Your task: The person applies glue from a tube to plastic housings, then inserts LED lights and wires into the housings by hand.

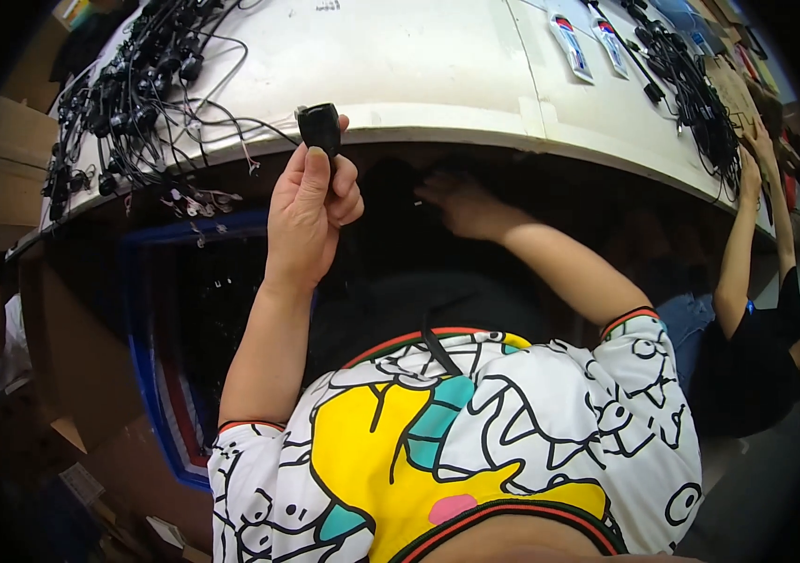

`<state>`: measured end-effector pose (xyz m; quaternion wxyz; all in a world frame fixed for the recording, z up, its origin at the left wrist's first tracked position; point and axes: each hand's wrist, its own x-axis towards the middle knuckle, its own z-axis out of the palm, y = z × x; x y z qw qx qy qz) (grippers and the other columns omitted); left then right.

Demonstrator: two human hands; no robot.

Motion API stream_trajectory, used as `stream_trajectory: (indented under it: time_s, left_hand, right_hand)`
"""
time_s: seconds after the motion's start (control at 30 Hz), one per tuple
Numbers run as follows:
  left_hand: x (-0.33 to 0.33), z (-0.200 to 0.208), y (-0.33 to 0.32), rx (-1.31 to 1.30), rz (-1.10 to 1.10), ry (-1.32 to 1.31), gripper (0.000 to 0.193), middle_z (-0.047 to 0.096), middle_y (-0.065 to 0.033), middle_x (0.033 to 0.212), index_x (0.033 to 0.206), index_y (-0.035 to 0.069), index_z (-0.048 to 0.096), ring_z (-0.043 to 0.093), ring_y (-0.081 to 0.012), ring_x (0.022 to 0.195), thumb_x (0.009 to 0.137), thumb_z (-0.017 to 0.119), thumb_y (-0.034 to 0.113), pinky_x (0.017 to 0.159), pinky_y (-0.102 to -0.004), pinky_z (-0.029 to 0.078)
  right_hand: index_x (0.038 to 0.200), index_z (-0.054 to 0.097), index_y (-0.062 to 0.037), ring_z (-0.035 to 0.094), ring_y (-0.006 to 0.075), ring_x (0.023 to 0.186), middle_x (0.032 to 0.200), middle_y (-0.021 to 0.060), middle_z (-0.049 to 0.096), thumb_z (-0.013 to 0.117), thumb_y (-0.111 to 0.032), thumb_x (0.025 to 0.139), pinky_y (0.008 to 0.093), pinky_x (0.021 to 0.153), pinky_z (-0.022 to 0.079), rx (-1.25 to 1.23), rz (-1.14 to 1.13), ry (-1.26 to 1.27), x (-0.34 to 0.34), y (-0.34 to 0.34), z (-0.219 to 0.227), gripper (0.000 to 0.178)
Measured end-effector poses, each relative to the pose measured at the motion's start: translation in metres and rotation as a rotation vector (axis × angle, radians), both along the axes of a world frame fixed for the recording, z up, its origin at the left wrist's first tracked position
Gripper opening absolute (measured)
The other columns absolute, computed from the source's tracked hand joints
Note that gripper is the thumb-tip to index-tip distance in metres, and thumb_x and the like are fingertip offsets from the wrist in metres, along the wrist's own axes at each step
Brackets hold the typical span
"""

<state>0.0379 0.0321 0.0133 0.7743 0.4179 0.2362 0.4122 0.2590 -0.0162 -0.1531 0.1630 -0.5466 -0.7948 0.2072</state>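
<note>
My left hand (pixel 311 202) is raised at the table's front edge, thumb and fingers closed around a black connector-like housing (pixel 318 127). Its wide, squared end points up, and a black cable runs toward it from the left; I cannot tell whether the two are joined. My right hand (pixel 475 208) reaches left beneath the table edge, into deep shadow. Its fingertips blend into the dark there, beside a tiny white speck, so any grip is hidden. Left of my hands, a tangled heap of black cables with plugs (pixel 151 80) spills over the edge of the white table (pixel 400 66).
Two white-and-blue tubes (pixel 571 49) lie at the back right, near another black cable bundle (pixel 700 113). A blue-rimmed bin (pixel 142 328) stands below on the left. At right, a co-worker's arms (pixel 742 216) reach onto the table; another person (pixel 1 342) is far left.
</note>
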Motion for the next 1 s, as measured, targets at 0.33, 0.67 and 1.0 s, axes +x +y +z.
stream_trajectory:
  time_s: [0.33, 0.67, 1.0]
  left_hand:
    - [0.020, 0.009, -0.006, -0.128, 0.128, -0.147, 0.043, 0.028, 0.0031, 0.059, 0.113, 0.003, 0.041, 0.023, -0.0057, 0.048, 0.087, 0.046, 0.036, 0.045, -0.0203, 0.020]
    - [0.090, 0.026, -0.016, 0.122, 0.025, -0.330, 0.046, 0.040, 0.0006, 0.070, 0.122, 0.009, 0.033, 0.038, -0.0071, 0.057, 0.088, 0.041, 0.038, 0.052, -0.0194, 0.033]
    - [0.075, 0.037, 0.017, 0.271, 0.008, 0.212, 0.038, 0.050, -0.0087, 0.106, 0.124, 0.003, 0.035, 0.053, -0.0151, 0.087, 0.090, 0.042, 0.018, 0.077, -0.0261, 0.043]
  right_hand:
    - [0.096, 0.059, -0.0025, 0.058, 0.0233, 0.086, 0.092, 0.0100, 0.061, 0.046, -0.031, 0.086, 0.0337, 0.079, 0.044, -0.592, -0.306, 0.422, -0.011, -0.025, 0.075, 0.033]
    - [0.089, 0.056, -0.0027, 0.050, 0.0092, 0.062, 0.065, 0.0021, 0.052, 0.053, -0.021, 0.084, 0.0245, 0.060, 0.042, -0.489, -0.287, 1.100, 0.001, -0.073, 0.173, 0.019]
    - [0.098, 0.050, -0.0091, 0.062, 0.0279, 0.072, 0.074, 0.0121, 0.061, 0.051, -0.026, 0.083, 0.0396, 0.063, 0.048, 0.461, -1.023, -0.516, 0.232, -0.040, 0.283, 0.022]
